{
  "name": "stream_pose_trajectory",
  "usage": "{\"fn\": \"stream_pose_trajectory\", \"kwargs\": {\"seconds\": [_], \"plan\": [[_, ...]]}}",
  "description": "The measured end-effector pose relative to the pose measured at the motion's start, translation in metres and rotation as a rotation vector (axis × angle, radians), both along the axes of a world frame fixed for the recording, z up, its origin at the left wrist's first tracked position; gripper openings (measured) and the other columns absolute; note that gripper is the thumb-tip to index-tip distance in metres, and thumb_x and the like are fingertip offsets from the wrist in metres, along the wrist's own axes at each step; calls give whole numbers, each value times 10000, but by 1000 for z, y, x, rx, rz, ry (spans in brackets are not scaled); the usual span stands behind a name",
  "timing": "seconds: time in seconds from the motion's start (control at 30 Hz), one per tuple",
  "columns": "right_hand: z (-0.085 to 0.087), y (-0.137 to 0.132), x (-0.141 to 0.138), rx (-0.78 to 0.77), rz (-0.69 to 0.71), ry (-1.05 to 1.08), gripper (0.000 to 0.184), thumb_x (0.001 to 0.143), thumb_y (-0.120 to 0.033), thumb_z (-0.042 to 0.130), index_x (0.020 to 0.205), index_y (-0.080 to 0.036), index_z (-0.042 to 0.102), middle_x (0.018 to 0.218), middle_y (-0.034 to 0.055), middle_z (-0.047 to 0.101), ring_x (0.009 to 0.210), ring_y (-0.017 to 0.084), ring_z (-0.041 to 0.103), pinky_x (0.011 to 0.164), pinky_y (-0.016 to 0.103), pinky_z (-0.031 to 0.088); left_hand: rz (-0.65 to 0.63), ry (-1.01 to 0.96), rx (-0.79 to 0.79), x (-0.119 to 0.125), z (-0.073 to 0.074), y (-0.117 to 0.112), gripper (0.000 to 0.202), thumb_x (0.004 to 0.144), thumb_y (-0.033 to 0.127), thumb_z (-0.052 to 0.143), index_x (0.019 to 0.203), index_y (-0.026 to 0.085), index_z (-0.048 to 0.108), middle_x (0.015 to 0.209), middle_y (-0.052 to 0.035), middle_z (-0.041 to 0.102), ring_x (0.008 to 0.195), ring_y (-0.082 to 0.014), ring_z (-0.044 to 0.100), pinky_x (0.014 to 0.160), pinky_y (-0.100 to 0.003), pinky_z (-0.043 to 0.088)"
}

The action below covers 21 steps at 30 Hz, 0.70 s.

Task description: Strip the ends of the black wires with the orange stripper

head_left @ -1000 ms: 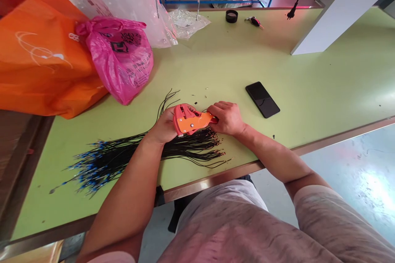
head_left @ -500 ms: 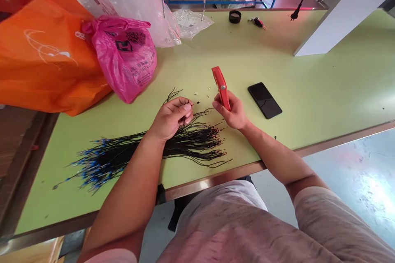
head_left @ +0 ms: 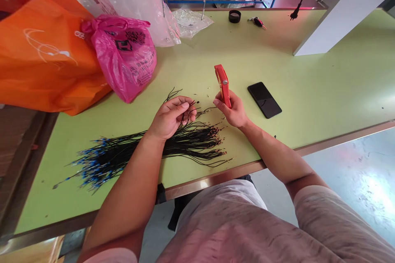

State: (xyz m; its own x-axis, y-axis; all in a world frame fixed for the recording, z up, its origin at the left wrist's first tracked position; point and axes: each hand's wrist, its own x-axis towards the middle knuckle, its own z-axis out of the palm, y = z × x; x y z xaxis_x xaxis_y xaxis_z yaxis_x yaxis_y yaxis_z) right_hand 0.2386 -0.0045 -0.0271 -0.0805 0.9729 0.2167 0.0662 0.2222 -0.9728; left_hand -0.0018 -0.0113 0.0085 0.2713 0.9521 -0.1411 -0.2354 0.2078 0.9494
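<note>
My left hand (head_left: 173, 117) is closed, pinching thin black wires between thumb and fingers, with their ends sticking out to the right. Below it a bundle of black wires (head_left: 185, 141) lies across the table, blue connectors (head_left: 95, 162) on the left ends and small reddish tips on the right. In my right hand (head_left: 233, 109) a red wire stripper (head_left: 224, 84) stands nearly upright, my fingers wrapped around its lower part. Its head is apart from the wires. Whether its handles are squeezed I cannot tell.
A black phone (head_left: 264, 99) lies right of my right hand. Pink (head_left: 126, 59) and orange (head_left: 46, 57) bags crowd the left side. At the back are a black ring (head_left: 234, 16), keys (head_left: 257, 22) and a white panel (head_left: 333, 20). Small scraps dot the green table (head_left: 311, 102).
My left fingers have loosened slightly, and more wire shows beyond them. The red wire stripper has turned a little and shifted slightly right.
</note>
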Motion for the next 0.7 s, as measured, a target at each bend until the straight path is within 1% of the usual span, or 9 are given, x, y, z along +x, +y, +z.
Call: {"fn": "stream_pose_trajectory", "kwargs": {"seconds": [0.13,0.23,0.33,0.47,0.53,0.6,0.7], "plan": [[-2,0,1,21,62,-10,435,893,-598,845,950,-233,616,867,-26,582,770,140,503,758,332,484,-31,20,21,-2,0,0,368,699,315,961,965,172,751,780,-39,778,613,-145,707,496,-218,426],[-2,-1,1,49,115,-16,383,915,-558,812,973,-230,623,904,-7,624,783,147,532,771,342,513,-46,37,26,-4,-1,0,401,668,265,964,1003,169,767,829,-51,795,661,-160,730,527,-231,457],[1,-4,0,65,153,-22,331,914,-499,806,999,-226,639,947,14,668,821,163,586,812,363,549,-39,67,21,-2,-4,1,440,648,269,989,1017,163,772,861,-63,805,710,-175,754,552,-238,472],[4,-10,-3,65,225,-39,304,900,-440,799,1022,-223,625,984,31,703,873,181,654,861,379,581,11,115,-8,3,-8,2,513,612,314,1025,1024,169,754,902,-68,815,754,-203,782,570,-251,487],[5,-15,-5,96,257,-97,285,906,-409,766,1063,-220,621,1001,37,718,883,184,668,867,374,586,32,133,-25,5,-11,3,552,589,357,1035,1022,176,743,907,-61,814,737,-200,769,567,-258,490],[3,-19,-7,162,273,-207,297,892,-352,740,1130,-212,630,1041,55,742,900,191,679,876,374,589,52,159,-25,7,-14,4,558,573,400,1036,994,184,739,904,-48,811,733,-193,746,594,-275,517],[-2,-22,-11,290,271,-376,368,863,-275,703,1214,-193,631,1147,111,769,986,231,707,938,416,597,100,214,-7,8,-14,4,533,557,430,1023,942,193,742,884,-34,800,774,-205,730,712,-324,579]]}}
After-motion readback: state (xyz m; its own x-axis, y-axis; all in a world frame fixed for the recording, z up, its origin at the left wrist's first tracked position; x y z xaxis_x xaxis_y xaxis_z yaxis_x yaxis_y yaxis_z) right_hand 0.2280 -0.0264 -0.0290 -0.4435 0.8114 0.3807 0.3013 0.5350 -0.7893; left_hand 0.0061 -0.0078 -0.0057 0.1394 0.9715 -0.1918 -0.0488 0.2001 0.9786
